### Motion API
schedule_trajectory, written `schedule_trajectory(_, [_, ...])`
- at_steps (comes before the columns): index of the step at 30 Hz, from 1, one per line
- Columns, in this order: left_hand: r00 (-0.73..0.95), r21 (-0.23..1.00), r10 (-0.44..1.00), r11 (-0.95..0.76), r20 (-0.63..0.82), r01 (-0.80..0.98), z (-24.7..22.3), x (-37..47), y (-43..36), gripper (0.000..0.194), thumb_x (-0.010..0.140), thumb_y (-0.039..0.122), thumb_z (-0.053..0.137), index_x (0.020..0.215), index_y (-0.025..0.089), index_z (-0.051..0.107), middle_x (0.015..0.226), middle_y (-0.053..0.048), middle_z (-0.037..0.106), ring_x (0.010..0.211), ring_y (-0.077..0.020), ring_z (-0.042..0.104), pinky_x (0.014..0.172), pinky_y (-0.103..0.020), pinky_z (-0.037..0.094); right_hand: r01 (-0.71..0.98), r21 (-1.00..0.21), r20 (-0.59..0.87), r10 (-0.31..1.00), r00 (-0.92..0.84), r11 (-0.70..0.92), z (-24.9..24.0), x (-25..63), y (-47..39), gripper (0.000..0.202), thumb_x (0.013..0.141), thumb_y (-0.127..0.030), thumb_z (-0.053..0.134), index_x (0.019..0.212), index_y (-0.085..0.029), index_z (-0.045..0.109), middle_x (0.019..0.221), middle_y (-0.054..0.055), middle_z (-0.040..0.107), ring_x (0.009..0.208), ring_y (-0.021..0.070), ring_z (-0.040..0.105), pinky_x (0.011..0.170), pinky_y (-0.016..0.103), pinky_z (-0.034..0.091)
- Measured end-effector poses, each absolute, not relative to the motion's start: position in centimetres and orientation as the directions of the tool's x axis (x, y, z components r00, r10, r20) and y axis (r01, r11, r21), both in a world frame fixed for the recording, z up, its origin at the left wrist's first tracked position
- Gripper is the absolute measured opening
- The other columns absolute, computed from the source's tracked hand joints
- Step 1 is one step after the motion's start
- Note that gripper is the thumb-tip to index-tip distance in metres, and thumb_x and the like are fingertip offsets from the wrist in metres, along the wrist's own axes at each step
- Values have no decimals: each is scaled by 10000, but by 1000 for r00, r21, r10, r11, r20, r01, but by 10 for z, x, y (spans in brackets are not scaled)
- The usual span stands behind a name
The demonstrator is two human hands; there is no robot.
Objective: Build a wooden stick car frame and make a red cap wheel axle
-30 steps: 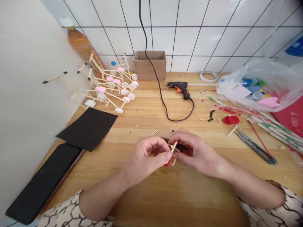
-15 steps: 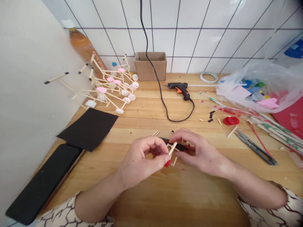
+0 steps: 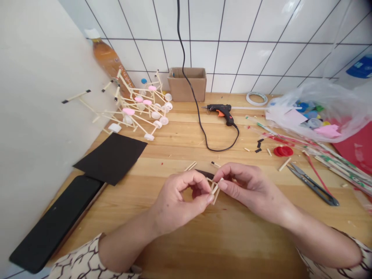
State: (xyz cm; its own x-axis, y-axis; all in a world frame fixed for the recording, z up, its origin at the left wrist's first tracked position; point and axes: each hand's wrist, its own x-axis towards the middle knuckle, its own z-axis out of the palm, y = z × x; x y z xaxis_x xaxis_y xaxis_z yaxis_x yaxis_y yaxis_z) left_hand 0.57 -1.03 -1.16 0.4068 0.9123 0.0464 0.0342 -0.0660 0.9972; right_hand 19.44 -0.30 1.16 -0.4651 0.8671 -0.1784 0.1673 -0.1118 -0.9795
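Between my hands is a small frame of pale wooden sticks (image 3: 215,190), held just above the table near its middle. My left hand (image 3: 183,199) pinches one end of a stick between thumb and fingertips. From the other side, my right hand (image 3: 250,190) has its thumb and forefinger closed on the far end. Part of the frame is hidden by the fingers. Behind it lies a dark, narrow tool (image 3: 205,173), mostly covered by my right hand. Two loose sticks (image 3: 190,166) and a short black-tipped stick (image 3: 215,164) rest just beyond.
At the back left stand several stick models with bottle-cap wheels (image 3: 155,115). A glue gun (image 3: 219,110) with its cord lies before a cardboard box (image 3: 187,86). To the right are thread snips (image 3: 314,184), red caps (image 3: 283,150) and a plastic bag (image 3: 343,112). Black card (image 3: 112,157) and a phone (image 3: 55,221) lie left.
My right thumb and fingers have closed in on the stick that my left hand holds. The red piece beneath the frame no longer shows. The view has shifted slightly.
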Motion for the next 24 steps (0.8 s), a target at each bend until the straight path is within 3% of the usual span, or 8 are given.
schedule_trajectory(4, [428,995,903,-11,-31,96,-7,5,-7,72,780,192,614,729,145,594,690,-27,665,623,-115,577,605,-223,471,117,-978,-207,870,-447,-173,7,198,-1,201,847,-375,599,812,-178,621,720,2,636,653,105,585,619,235,466])
schedule_trajectory(9, [308,918,942,1,-135,397,-11,-1,10,172,802,279,556,714,148,624,635,-6,619,572,-107,530,530,-202,410,76,-978,-205,947,-245,-193,3,212,10,216,774,-408,680,758,-196,641,670,-11,609,598,102,540,565,235,447])
schedule_trajectory(13, [364,806,901,-28,-235,591,-22,0,15,222,796,316,551,743,149,687,592,-7,613,524,-108,488,492,-212,351,54,-989,-143,970,-197,-135,4,222,19,212,739,-406,715,723,-201,661,664,-11,606,627,102,520,607,232,435])
schedule_trajectory(18, [365,734,891,-54,-271,677,-28,5,14,233,761,349,582,715,162,715,568,-10,620,521,-123,505,497,-224,340,67,-990,-135,977,-167,-125,9,228,25,267,737,-447,701,700,-185,659,670,20,627,611,119,518,593,259,419])
schedule_trajectory(24, [350,696,894,-62,-279,715,-28,8,16,222,744,325,579,659,174,717,594,-19,652,531,-136,534,494,-231,335,100,-987,-144,957,-252,-122,8,229,25,271,788,-441,654,724,-179,634,724,42,683,613,120,536,589,265,421])
